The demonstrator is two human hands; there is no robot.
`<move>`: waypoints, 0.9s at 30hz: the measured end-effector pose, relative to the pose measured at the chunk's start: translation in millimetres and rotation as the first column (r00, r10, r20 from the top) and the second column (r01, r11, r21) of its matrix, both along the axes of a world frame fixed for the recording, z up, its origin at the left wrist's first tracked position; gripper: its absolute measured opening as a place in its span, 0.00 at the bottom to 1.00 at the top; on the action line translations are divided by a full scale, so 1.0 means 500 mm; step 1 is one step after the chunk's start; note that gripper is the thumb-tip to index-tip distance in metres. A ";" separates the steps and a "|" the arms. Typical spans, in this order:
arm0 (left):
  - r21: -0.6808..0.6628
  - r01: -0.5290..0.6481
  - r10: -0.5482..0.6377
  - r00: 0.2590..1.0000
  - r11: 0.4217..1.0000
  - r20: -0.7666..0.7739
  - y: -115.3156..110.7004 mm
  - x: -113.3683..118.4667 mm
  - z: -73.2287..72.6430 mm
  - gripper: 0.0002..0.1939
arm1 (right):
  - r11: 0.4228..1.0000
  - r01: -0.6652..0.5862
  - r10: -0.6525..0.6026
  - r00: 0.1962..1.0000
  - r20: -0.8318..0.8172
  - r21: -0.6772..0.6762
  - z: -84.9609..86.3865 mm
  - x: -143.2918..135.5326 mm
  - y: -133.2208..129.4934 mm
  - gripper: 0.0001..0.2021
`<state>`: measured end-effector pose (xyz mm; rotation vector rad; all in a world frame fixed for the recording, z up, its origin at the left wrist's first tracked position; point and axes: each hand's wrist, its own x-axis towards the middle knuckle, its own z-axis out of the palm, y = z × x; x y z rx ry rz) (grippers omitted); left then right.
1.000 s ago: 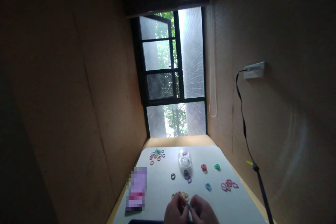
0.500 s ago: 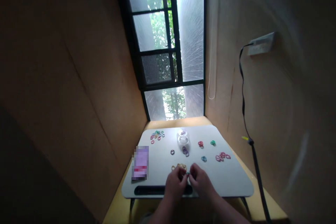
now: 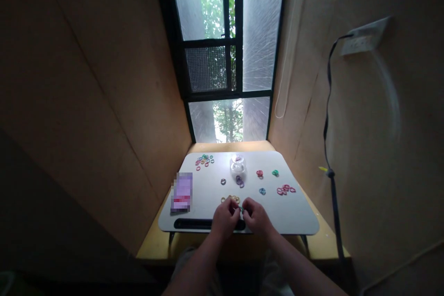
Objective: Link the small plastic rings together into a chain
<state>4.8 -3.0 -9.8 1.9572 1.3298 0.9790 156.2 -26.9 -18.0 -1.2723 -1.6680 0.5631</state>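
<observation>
Green ring, or what looked like one, was between our two hands in the head view, over the near part of the bench. We had the left hand pinching its left side, fingertips curled in; the right hand pinched the other side. Too small to tell whether it was one ring or several linked.

Just beyond the fingers we saw yellow rings; farther off, purple rings in front of a clear jar. Blue rings, red rings, green rings and pink rings lay to the right, a mixed pile far left.

Handling, our judgement: a light fingertip pinch from both sides suited so small a piece; squeezing hard risked flicking it away. Low wrists helped steadiness, and clearance from the yellow rings mattered, since knuckles could have nudged them.
</observation>
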 end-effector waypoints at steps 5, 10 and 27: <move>-0.006 0.009 -0.009 1.000 1.000 -0.008 0.001 -0.002 -0.001 0.01 | 1.000 0.011 -0.011 1.000 -0.011 -0.003 -0.008 -0.002 0.004 0.04; -0.002 0.025 -0.025 1.000 1.000 -0.018 0.001 -0.003 -0.004 0.01 | 1.000 0.016 -0.016 1.000 -0.018 -0.021 -0.015 -0.004 0.007 0.02; -0.019 0.018 -0.017 0.999 1.000 0.028 0.000 -0.005 -0.007 0.03 | 0.999 0.001 -0.001 1.000 -0.014 -0.042 -0.004 0.002 0.005 0.07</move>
